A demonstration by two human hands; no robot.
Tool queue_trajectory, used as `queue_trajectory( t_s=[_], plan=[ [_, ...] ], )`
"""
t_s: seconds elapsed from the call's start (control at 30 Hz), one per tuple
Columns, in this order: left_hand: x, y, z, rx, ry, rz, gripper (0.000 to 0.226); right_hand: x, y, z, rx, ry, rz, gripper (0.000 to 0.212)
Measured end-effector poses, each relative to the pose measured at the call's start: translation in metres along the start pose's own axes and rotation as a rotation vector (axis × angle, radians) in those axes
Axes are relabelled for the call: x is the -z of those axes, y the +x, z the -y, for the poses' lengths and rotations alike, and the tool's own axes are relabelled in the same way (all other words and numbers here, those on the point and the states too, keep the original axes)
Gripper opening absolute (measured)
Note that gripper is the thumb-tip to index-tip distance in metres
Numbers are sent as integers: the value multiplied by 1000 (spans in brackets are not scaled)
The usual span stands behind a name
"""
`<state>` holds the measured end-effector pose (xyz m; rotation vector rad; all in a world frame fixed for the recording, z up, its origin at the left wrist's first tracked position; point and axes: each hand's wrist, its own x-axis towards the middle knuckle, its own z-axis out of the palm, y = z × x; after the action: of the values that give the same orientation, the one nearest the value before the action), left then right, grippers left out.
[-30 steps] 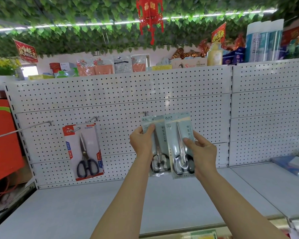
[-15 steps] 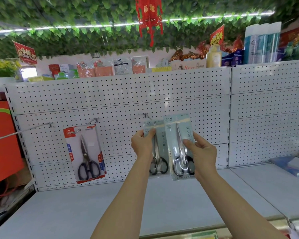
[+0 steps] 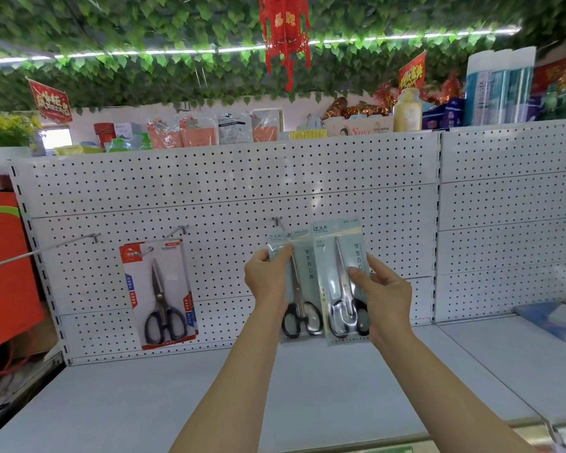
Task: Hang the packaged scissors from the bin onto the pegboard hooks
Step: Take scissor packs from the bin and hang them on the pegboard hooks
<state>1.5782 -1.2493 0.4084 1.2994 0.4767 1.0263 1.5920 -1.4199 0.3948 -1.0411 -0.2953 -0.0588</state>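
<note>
1. My left hand (image 3: 267, 279) grips a pale scissors pack (image 3: 299, 289) at the centre hook (image 3: 277, 221) of the pegboard (image 3: 229, 191).
2. My right hand (image 3: 384, 294) grips a second pack (image 3: 340, 256) beside it.
3. A red-carded pair (image 3: 160, 292) hangs left.

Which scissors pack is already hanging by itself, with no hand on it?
The red-carded scissors pack, hanging on a hook at left. The two pale blue packs are in the hands.
</note>
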Motion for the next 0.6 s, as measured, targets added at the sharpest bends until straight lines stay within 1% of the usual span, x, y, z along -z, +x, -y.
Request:
queue_trajectory(
  t_s=[0.07, 0.23, 0.3, 0.43, 0.5, 0.6],
  plan=[
    [1, 0, 3, 29, -23, 11, 23, 1, 1, 0, -2, 4, 5, 47],
    [-4, -6, 4, -85, -52, 22, 19, 2, 2, 3, 0, 23, 20, 45],
    [-4, -9, 5, -120, -53, 57, 18, 3, 2, 5, 0, 18, 33, 44],
    [-6, -9, -3, -195, -22, 138, 7, 4, 3, 4, -5, 16, 34, 43],
    [-5, -11, -7, -231, 2, 152, 7, 3, 4, 5, -7, 31, 39, 42],
    [1, -10, -7, -236, -47, 122, 14, 2, 4, 3, 0, 33, 41, 43]
  ],
)
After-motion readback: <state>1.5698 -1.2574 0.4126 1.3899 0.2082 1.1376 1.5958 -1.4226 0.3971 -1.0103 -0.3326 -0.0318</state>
